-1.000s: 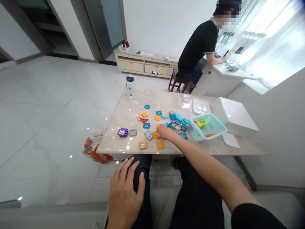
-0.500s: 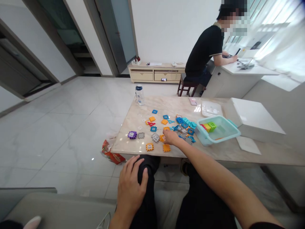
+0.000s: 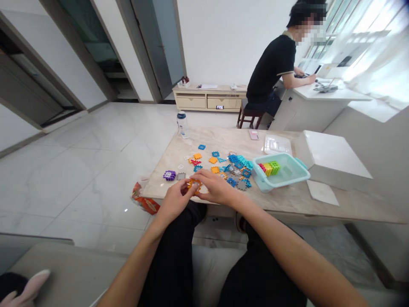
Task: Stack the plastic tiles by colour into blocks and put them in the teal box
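An orange toothed building tile [image 3: 194, 186] is held between my two hands, just over the near edge of the table. My left hand [image 3: 177, 197] grips its left side, thumb and fingers closed. From the right, my right hand [image 3: 214, 186] closes on the same tile and partly covers it. Beyond them lie loose tiles: a purple stack [image 3: 169, 175], a grey tile [image 3: 181, 176], a red piece [image 3: 196, 162] and an orange tile [image 3: 213, 160]. A heap of blue tiles [image 3: 240, 162] sits to the right of my hands.
A turquoise basket [image 3: 297, 181] holding green, yellow and red tiles stands right of the heap. Behind it are a clear lid [image 3: 277, 145] and a white box [image 3: 338, 155]. A water bottle [image 3: 182, 125] stands at the far left corner. A person [image 3: 271, 68] sits at another desk.
My left hand has risen from my knee to the table edge. My right hand has moved left from the tiles, and both now hold an orange tile.
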Demonstrator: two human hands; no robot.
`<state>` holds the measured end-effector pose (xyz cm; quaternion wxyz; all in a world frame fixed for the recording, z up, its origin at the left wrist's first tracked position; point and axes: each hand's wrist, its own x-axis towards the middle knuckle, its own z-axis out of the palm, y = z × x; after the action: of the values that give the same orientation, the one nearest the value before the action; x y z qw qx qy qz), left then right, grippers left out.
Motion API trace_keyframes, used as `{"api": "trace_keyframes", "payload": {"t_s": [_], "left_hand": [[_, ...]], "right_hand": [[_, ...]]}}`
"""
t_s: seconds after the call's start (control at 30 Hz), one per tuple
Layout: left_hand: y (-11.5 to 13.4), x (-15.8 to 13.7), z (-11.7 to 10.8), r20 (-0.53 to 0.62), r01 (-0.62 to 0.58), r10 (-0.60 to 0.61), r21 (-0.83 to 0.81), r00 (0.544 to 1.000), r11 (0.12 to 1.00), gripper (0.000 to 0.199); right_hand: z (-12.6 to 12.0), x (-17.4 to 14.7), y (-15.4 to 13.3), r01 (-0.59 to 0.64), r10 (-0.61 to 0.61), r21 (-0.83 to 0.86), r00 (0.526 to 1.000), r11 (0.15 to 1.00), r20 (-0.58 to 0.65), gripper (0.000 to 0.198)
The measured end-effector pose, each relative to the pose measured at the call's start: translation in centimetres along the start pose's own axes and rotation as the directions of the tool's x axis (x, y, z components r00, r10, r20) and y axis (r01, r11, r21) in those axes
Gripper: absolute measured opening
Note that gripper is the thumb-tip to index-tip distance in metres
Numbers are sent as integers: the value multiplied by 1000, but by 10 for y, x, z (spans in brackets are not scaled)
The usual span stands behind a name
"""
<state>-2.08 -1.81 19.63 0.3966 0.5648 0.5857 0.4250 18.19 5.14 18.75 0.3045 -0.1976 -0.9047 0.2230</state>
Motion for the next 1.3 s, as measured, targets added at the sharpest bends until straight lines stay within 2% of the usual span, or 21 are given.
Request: {"api": "trace_keyframes", "payload": {"t_s": [0.1,0.2,0.33,0.53,0.73,1.0,1.17,1.3], "left_hand": [[4,-5,5,-37,-50,54,97,998,994,30],[7,-8,7,-88,-51,64,146,994,988,30],[8,-8,8,-86,-28,32,42,996,999,39],[14,-11,11,-51,28,-35,-133,998,991,42],[13,-12,12,-91,44,-55,-114,994,992,36],[2,-14,7,-189,34,-52,-97,981,995,38],[0,-13,5,-206,24,-17,35,978,999,35],[2,-13,6,-148,-13,38,165,988,986,30]], "right_hand": [[-3,0,-10,73,-73,-47,997,996,13,54],[-5,1,-15,92,-90,-126,996,988,22,53],[-6,3,-16,70,-68,-172,997,983,20,47],[-3,-4,-9,-22,8,-146,995,989,-97,41],[1,-6,-6,-29,14,-123,992,992,-125,43],[3,-3,-13,-33,25,-194,999,980,-40,53],[1,-6,-7,-30,30,-196,1000,980,-3,62],[-1,-7,-6,13,-15,-159,1000,987,-11,53]]}}
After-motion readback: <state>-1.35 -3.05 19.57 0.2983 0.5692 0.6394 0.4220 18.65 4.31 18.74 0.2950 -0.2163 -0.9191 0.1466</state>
